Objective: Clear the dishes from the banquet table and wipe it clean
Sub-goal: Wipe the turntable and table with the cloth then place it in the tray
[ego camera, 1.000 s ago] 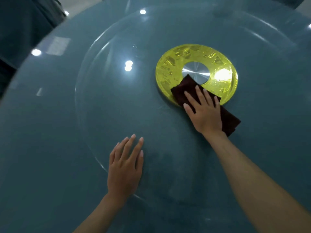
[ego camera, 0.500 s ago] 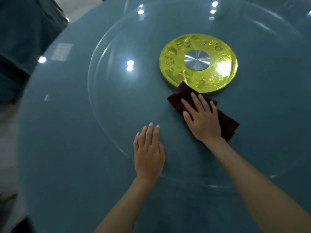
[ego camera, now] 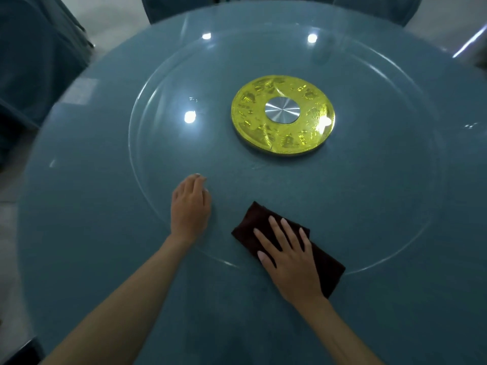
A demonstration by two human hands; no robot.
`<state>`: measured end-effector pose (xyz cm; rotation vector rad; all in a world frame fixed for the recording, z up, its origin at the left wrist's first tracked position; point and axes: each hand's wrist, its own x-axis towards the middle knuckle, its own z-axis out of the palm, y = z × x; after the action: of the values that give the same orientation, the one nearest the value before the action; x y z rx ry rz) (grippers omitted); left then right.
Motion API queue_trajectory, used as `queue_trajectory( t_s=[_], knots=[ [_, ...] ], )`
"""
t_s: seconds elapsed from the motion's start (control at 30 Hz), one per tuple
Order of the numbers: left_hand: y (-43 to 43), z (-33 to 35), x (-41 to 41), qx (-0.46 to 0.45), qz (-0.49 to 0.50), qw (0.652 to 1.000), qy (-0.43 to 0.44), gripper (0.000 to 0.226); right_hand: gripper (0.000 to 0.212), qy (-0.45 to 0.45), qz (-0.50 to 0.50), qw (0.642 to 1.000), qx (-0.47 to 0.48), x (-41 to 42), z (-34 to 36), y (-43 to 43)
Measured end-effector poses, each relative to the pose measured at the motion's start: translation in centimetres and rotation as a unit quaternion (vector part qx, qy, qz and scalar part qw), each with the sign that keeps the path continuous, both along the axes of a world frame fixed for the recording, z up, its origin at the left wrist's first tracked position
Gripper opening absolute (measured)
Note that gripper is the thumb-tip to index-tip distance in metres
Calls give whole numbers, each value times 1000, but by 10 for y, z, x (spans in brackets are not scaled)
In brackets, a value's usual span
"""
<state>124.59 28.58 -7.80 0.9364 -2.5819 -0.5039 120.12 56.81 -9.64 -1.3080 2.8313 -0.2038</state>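
Directly under the right grip [ego camera: 292, 264] lies the cloth [ego camera: 326, 264] — flat.

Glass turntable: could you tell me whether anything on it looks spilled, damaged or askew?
Nothing spilled or askew; only a faint streak on the glass turntable, just before the gold centre disc, stands out.
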Motion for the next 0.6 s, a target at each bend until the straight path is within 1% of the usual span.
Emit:
queue_trajectory(
  t_s=[0.07, 0.13, 0.3, 0.43, 0.6],
  knots=[
    [-17, -13, -2, -49, -7, 998, -40, 39, 54, 7, -9, 1000, 0, -28, -2, -18],
    [-19, -22, -1, -84, -20, 995, -53, 41, 53, 16, -29, 999, -5, -62, -5, -39],
    [-1, -27, 0, -82, -7, 996, -31, 41, 53, 32, -82, 996, -23, -159, -13, -92],
    [9, -29, -1, -93, 5, 995, -27, 39, 55, 7, -93, 995, -30, -237, -11, -137],
    [23, -31, -3, -99, 19, 994, -35, 40, 54, -17, -114, 993, -40, -291, -10, -172]
  ],
)
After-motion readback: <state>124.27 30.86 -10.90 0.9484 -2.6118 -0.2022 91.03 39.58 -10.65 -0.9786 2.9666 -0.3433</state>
